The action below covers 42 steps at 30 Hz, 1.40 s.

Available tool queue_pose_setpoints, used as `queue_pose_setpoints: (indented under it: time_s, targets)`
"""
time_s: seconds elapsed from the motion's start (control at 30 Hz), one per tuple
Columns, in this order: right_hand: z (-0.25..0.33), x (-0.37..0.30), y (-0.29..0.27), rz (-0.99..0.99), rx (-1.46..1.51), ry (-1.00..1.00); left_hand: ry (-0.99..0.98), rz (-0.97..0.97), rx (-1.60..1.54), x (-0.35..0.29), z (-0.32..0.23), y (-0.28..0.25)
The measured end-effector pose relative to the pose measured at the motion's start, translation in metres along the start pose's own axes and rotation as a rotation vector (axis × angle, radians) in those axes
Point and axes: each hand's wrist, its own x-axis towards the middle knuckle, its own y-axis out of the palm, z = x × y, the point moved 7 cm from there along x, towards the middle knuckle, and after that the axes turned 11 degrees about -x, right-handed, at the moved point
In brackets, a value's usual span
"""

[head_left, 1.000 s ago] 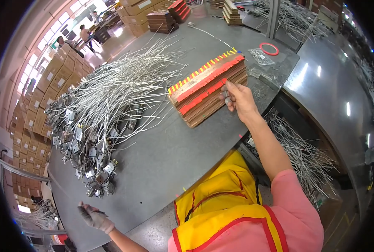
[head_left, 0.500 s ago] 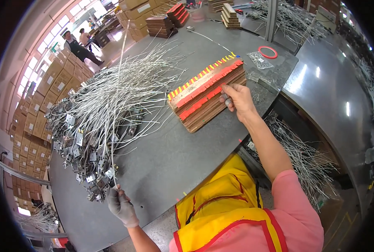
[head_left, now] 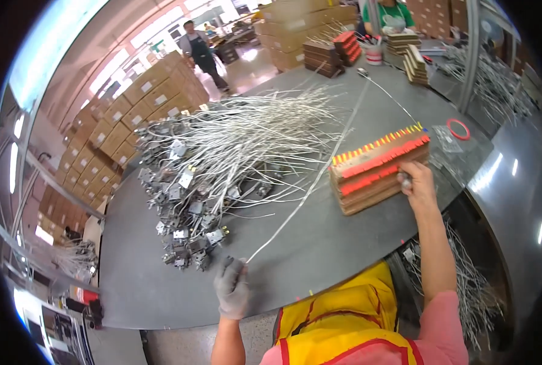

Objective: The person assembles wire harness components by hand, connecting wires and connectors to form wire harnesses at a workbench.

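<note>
My left hand, in a grey glove, is closed round the lower end of a long white wire, which slants up and right across the table. My right hand, with grey covers on its fingertips, is pinched together at the front of a stack of wooden boards. Whatever it pinches is too small to make out. Short red tape pieces line the boards in rows, and yellow and red tabs stick out along the top far edge.
A large heap of white wires with metal box-shaped ends covers the table's left. A red tape ring lies beyond the boards. Further back stand more board stacks, a bucket and a metal post. Two people are farther off.
The view has shifted, so the table sits further right and lower. The wire in my left hand has swung from upright to slanting right toward the boards. My right hand stays by the boards.
</note>
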Motion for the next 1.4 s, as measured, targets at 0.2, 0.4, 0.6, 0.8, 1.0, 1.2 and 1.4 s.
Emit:
queue_pose_setpoints:
  time_s: [0.2, 0.4, 0.6, 0.8, 1.0, 1.2, 1.4]
  targets:
    - [0.017, -0.016, -0.010, -0.015, 0.088, -0.045, 0.007, 0.037, -0.037, -0.002, -0.013, 0.008]
    - [0.079, -0.105, -0.020, -0.382, -0.465, -0.987, 0.006, 0.302, -0.142, 0.009, -0.033, 0.047]
    - [0.094, -0.162, 0.027, -0.075, -1.188, -1.564, -0.039, 0.498, -0.341, 0.015, -0.059, 0.075]
    - [0.063, -0.128, 0.001, -0.040, -1.204, -1.352, 0.046, 0.727, -0.233, -0.013, -0.077, 0.093]
    - [0.028, -0.103, -0.046, -0.229, -1.282, -1.093, 0.191, 0.726, 0.158, -0.015, -0.066, 0.098]
    - [-0.012, -0.067, -0.057, -0.054, -1.052, -1.040, 0.239, 0.530, -0.028, -0.022, -0.062, 0.132]
    - [-0.012, -0.059, -0.076, -0.022, -0.994, -1.028, 0.227, 0.525, -0.126, -0.019, -0.085, 0.184]
